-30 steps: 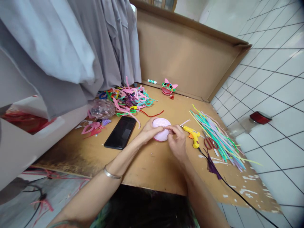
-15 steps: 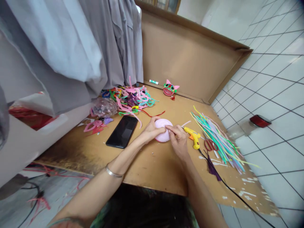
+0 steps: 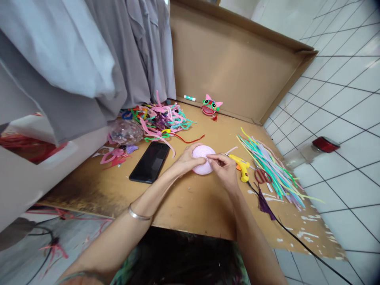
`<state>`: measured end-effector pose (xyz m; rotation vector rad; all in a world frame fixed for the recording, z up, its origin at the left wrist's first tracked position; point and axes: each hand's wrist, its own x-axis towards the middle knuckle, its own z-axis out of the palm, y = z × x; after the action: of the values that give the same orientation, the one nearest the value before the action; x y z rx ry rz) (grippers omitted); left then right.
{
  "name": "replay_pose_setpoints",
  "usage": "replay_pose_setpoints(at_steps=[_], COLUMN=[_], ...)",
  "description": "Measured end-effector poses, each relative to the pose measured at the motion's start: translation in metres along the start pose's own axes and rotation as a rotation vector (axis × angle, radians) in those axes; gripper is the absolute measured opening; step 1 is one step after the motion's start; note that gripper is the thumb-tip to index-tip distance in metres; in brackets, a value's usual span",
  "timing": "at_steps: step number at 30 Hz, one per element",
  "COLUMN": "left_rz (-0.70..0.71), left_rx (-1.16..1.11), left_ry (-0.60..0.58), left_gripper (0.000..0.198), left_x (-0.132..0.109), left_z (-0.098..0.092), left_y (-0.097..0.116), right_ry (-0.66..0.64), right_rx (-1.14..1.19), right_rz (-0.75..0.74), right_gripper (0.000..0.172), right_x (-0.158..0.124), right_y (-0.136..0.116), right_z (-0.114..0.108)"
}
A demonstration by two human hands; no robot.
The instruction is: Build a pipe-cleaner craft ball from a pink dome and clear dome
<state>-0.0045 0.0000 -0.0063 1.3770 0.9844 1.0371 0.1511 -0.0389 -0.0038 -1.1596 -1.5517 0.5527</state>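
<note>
A round pink coiled dome of pipe cleaner (image 3: 202, 155) rests on the brown cardboard sheet (image 3: 190, 202) in the middle of the view. My left hand (image 3: 185, 161) curls around its left side and holds it. My right hand (image 3: 225, 169) pinches at its right edge with thumb and forefinger pressed together on the coil. A silver bangle (image 3: 137, 215) sits on my left wrist.
A yellow glue gun (image 3: 241, 165) with a black cord lies just right of my right hand, beside red scissors (image 3: 261, 176) and a fan of coloured pipe cleaners (image 3: 270, 168). A black phone (image 3: 150, 161) lies left. Tangled pipe cleaners (image 3: 157, 120), a small craft figure (image 3: 210, 107) and grey cloth stand behind.
Both hands stay on the pink coil with only slight finger shifts. The camera view has drifted a little.
</note>
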Motion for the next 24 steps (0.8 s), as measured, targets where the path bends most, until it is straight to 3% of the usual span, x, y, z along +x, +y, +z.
replay_pose_setpoints(at_steps=[10,16,24], left_rz=[-0.015,-0.016,-0.049], left_rx=[-0.1,-0.126,-0.216], left_ry=[-0.09,-0.063,-0.016], left_gripper=[0.09,0.092,0.09], left_x=[-0.0018,-0.001,-0.0019], left_z=[-0.0014,0.0003,0.0061], left_y=[0.0002,-0.0023,-0.0019], right_ry=[0.082,0.094,0.108], right_rx=[0.017,0.045,0.026], right_rz=[0.043,0.087,0.038], right_gripper=[0.016,0.018,0.018], right_x=[-0.0006,0.0007,-0.0004], right_y=[-0.0031,-0.0014,-0.0004], right_z=[0.0029,0.0029,0.0049])
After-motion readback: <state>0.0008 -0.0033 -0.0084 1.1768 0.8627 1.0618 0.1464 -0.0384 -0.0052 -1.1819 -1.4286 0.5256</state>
